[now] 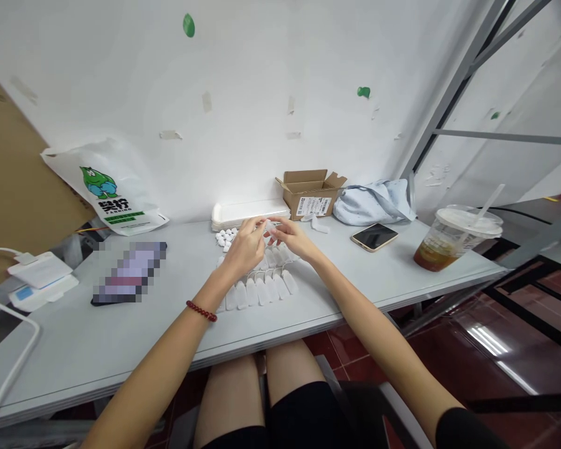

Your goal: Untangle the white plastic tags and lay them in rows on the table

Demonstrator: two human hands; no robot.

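Observation:
Above the middle of the table, my left hand [246,247] and my right hand [290,237] meet at the fingertips. Between them is a small, whitish, translucent piece [270,230], too small to name, which the fingers of both hands pinch. Under and in front of my hands lie rows of white, translucent, tongue-shaped pieces [264,290], laid side by side. Beside my left hand is a heap of small white pieces [225,237], partly hidden by that hand. A few loose translucent strips [318,226] rest beyond my right hand.
At the wall stand a stack of white trays [250,212], an open cardboard box [311,194] and a pale blue cloth bag [373,201]. Rightward are a phone [374,237] and a lidded drink cup [451,240]. A blurred-screen phone [131,272], plastic bag [110,187] and charger [42,271] lie left.

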